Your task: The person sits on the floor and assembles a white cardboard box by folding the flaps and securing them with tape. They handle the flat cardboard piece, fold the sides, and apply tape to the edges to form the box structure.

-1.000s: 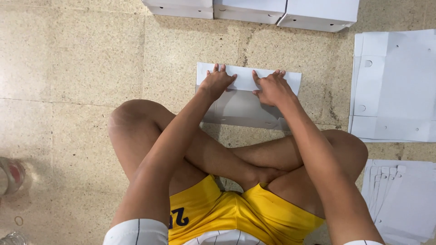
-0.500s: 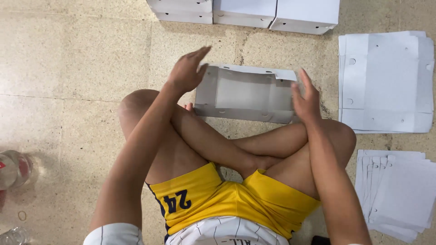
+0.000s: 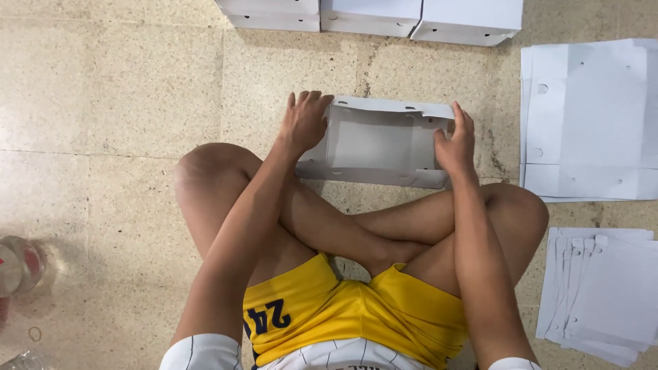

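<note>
A half-folded white cardboard box (image 3: 378, 142) sits on the speckled tile floor (image 3: 103, 103) at 12 o'clock from a cross-legged person, its long walls raised; the left hand (image 3: 303, 123) presses the box's 9 o'clock end, fingers curled over the corner, and the right hand (image 3: 455, 142) clasps the 3 o'clock end. The step appears to be squaring up the end walls, which likely calls next for tucking the flaps. 3 finished boxes (image 3: 370, 14) line up at 12 o'clock, flat blanks (image 3: 589, 116) at 2 o'clock.

Left hand (image 3: 305, 123) and right hand (image 3: 455, 144) extended forward; fingers curled.
</note>
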